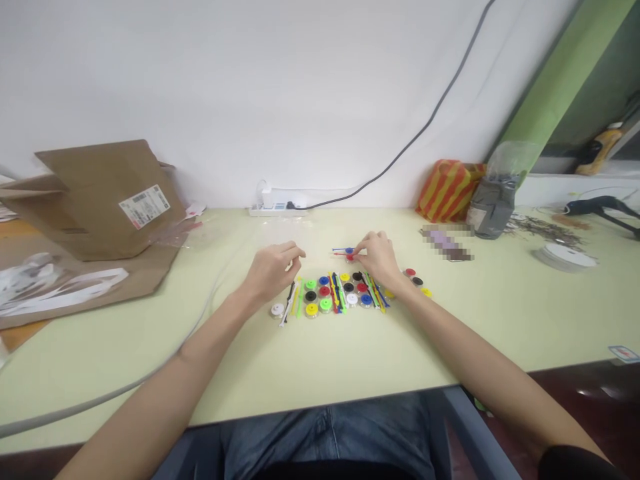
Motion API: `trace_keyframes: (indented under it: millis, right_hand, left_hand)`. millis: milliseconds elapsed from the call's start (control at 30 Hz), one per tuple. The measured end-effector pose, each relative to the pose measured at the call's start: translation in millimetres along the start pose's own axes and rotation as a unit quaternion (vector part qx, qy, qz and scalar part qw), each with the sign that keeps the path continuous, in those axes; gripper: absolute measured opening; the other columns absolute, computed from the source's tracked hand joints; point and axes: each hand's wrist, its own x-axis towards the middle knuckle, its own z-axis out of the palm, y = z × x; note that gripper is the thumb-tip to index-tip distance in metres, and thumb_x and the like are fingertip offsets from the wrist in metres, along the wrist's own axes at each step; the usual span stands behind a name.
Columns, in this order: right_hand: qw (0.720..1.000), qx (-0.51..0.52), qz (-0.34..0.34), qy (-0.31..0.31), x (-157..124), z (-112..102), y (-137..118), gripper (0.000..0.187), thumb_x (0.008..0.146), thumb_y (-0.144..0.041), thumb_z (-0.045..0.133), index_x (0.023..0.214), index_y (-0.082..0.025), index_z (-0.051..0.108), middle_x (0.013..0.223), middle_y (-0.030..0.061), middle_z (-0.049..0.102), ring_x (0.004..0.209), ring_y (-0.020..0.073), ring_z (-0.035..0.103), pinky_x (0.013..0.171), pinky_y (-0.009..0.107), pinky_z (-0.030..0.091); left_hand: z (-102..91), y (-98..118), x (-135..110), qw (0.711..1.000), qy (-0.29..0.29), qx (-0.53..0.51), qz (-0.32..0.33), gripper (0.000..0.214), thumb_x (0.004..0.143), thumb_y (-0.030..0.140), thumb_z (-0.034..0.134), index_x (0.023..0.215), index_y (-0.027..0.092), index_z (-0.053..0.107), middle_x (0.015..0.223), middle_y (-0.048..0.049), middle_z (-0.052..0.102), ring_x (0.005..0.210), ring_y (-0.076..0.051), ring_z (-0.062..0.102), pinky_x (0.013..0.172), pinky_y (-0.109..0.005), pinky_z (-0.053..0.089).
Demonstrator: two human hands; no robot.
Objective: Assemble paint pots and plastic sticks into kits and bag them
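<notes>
My right hand [380,259] pinches a thin red plastic stick [345,254] at its tip, with a blue stick [343,250] lying just beyond it. My left hand [273,270] hangs curved over the near end of the rows, holding nothing I can see. Below both hands, on the pale green table [350,353], lie small round plastic discs in several colours, such as a yellow disc [311,309], alternating with groups of thin coloured sticks [336,293]. A few more discs, including a red disc [410,272], sit to the right.
A brown paper bag [105,200] lies at the left. A white power strip [277,210] stands at the back edge, with a black cable [400,157] rising up the wall. A striped orange bag [449,191], a grey pouch [493,207] and a white tape roll [565,257] sit to the right.
</notes>
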Motion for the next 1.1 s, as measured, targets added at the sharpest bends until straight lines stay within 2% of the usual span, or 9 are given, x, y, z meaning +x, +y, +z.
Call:
trace_keyframes:
  millis: [133, 233, 333, 433, 533, 633, 833, 933, 1100]
  right_hand:
    - [1.0, -0.01, 0.007, 0.021, 4, 3, 7, 0.007, 0.085, -0.024, 0.07, 0.086, -0.023, 0.076, 0.1, 0.0096, 0.062, 0.102, 0.0292, 0.045, 0.086, 0.041, 0.035]
    - [0.999, 0.003, -0.012, 0.048, 3, 1, 2, 0.012, 0.084, -0.022, 0.069, 0.096, -0.023, 0.073, 0.101, 0.0095, 0.062, 0.103, 0.03, 0.046, 0.087, 0.042, 0.036]
    - [0.996, 0.031, -0.055, 0.061, -4, -4, -16, 0.014, 0.087, -0.019, 0.064, 0.098, -0.023, 0.07, 0.103, 0.0093, 0.062, 0.104, 0.0299, 0.046, 0.087, 0.042, 0.037]
    - [0.991, 0.065, -0.105, 0.051, -16, -7, -42, 0.014, 0.09, -0.016, 0.06, 0.095, -0.023, 0.07, 0.104, 0.0089, 0.062, 0.102, 0.0282, 0.047, 0.088, 0.042, 0.038]
    - [0.981, 0.104, -0.161, 0.018, -26, -6, -67, 0.012, 0.092, -0.018, 0.06, 0.095, -0.023, 0.071, 0.105, 0.0081, 0.062, 0.102, 0.0262, 0.048, 0.088, 0.04, 0.039]
    - [0.968, 0.117, -0.218, -0.033, -31, -5, -85, 0.011, 0.093, -0.02, 0.063, 0.096, -0.022, 0.073, 0.106, 0.0078, 0.063, 0.103, 0.0247, 0.048, 0.089, 0.039, 0.038]
    - [0.938, 0.084, -0.307, -0.137, -31, -5, -113, 0.01, 0.091, -0.021, 0.068, 0.095, -0.024, 0.077, 0.104, 0.0075, 0.063, 0.104, 0.0237, 0.047, 0.085, 0.036, 0.035]
    - [0.915, 0.042, -0.362, -0.175, -30, -5, -125, 0.01, 0.089, -0.02, 0.07, 0.094, -0.023, 0.078, 0.102, 0.0082, 0.063, 0.105, 0.0246, 0.046, 0.084, 0.037, 0.033]
    - [0.892, 0.009, -0.414, -0.184, -25, -2, -136, 0.017, 0.09, -0.012, 0.063, 0.088, -0.021, 0.077, 0.098, 0.0079, 0.063, 0.101, 0.0236, 0.046, 0.082, 0.037, 0.032]
  left_hand:
    - [-20.6, -2, 2, 0.991, -0.109, 0.063, -0.05, 0.023, 0.09, 0.029, 0.047, 0.086, 0.021, 0.068, 0.068, -0.002, 0.065, 0.061, -0.018, 0.058, 0.059, -0.029, 0.033]
    - [-33.3, -11, -1, 0.967, -0.234, 0.025, -0.094, 0.037, 0.09, 0.046, 0.05, 0.065, 0.021, 0.059, 0.061, -0.0033, 0.061, 0.055, -0.018, 0.052, 0.054, -0.029, 0.028]
    - [-41.4, -22, -7, 0.908, -0.366, -0.093, -0.179, 0.047, 0.084, 0.061, 0.055, 0.06, 0.02, 0.054, 0.053, -0.0024, 0.057, 0.047, -0.016, 0.048, 0.05, -0.029, 0.031]
    - [-46.3, -29, -12, 0.846, -0.444, -0.18, -0.234, 0.045, 0.073, 0.064, 0.067, 0.069, 0.02, 0.057, 0.052, -0.0006, 0.056, 0.045, -0.015, 0.047, 0.046, -0.027, 0.033]
    - [-48.3, -31, -13, 0.832, -0.462, -0.229, -0.204, 0.041, 0.066, 0.058, 0.075, 0.075, 0.02, 0.062, 0.061, -0.0005, 0.06, 0.051, -0.014, 0.048, 0.046, -0.025, 0.033]
    - [-48.0, -33, -12, 0.833, -0.47, -0.242, -0.163, 0.036, 0.071, 0.054, 0.071, 0.079, 0.02, 0.065, 0.067, -0.0012, 0.063, 0.057, -0.014, 0.051, 0.051, -0.024, 0.035]
    - [-46.1, -32, -11, 0.887, -0.378, -0.178, -0.199, 0.034, 0.081, 0.053, 0.057, 0.077, 0.019, 0.06, 0.063, -0.0009, 0.059, 0.056, -0.015, 0.049, 0.054, -0.026, 0.035]
    - [-44.1, -29, -12, 0.892, -0.357, -0.174, -0.216, 0.035, 0.083, 0.054, 0.053, 0.082, 0.02, 0.058, 0.067, -0.0017, 0.061, 0.056, -0.016, 0.051, 0.053, -0.027, 0.036]
    - [-34.4, -38, -16, 0.917, -0.341, -0.137, -0.154, 0.024, 0.076, 0.043, 0.06, 0.086, 0.021, 0.056, 0.08, -0.0025, 0.062, 0.066, -0.018, 0.054, 0.056, -0.027, 0.036]
